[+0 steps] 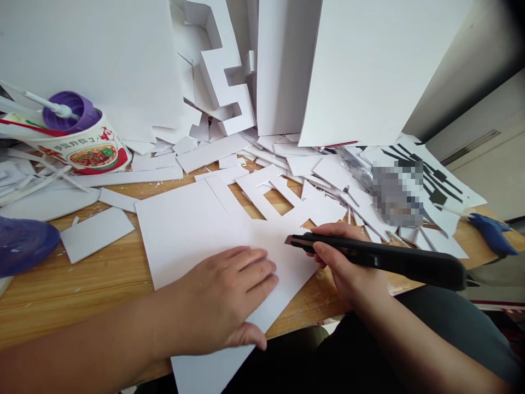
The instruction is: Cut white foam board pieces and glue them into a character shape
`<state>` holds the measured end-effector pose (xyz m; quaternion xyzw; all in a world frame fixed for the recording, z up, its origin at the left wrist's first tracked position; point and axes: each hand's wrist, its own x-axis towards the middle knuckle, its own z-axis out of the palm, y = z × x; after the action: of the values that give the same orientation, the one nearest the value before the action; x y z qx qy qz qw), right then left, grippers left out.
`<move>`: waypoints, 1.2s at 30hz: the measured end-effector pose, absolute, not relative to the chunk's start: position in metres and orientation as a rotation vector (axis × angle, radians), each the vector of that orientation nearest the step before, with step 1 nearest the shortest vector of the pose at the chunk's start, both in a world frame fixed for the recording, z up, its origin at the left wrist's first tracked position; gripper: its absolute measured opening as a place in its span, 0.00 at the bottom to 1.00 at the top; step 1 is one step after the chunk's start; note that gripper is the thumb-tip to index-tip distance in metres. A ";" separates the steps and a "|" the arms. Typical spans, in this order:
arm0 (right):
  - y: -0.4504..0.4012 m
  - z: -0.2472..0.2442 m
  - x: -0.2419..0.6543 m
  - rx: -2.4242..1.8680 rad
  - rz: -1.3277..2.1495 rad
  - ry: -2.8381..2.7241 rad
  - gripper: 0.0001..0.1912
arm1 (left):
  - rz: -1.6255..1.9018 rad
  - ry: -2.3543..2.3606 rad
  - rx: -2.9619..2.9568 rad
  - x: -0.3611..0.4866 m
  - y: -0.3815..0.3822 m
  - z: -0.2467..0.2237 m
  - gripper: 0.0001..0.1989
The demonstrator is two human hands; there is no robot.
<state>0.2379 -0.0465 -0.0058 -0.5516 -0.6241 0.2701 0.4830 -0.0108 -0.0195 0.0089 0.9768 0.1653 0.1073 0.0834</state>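
Observation:
A white foam board (176,230) with rectangular cut-outs along its far edge lies on the wooden table, its near corner hanging past the table's edge. My left hand (229,290) rests flat on the board, fingers stretched out and thumb apart. In my right hand (340,262) is a black utility knife (381,260), gripped near its front end. Its short blade points left, over the right part of the board; whether the tip touches the surface I cannot tell.
White offcuts (213,153) litter the table (98,290). A paper noodle bowl (90,148) holds a purple cap (71,109) and sticks at left. Large white panels (369,71) stand behind. A blue-handled tool (492,232) lies at the right edge, near a black-patterned sheet (463,191).

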 end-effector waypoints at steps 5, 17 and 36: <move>-0.030 -0.003 0.221 -1.391 0.644 -1.693 0.09 | 0.328 0.692 3.013 -0.012 -0.017 0.000 0.29; -0.031 -0.012 0.221 -1.457 0.577 -1.774 0.10 | 0.397 0.707 3.020 -0.012 -0.018 -0.002 0.28; -0.035 -0.010 0.214 -1.258 0.404 -1.892 0.10 | 0.357 0.724 3.008 -0.009 -0.017 -0.002 0.25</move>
<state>0.2136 -0.0346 -0.0096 -0.4985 -0.7497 0.1599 0.4048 -0.0089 -0.0168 -0.0022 0.9657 0.2324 0.1147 0.0138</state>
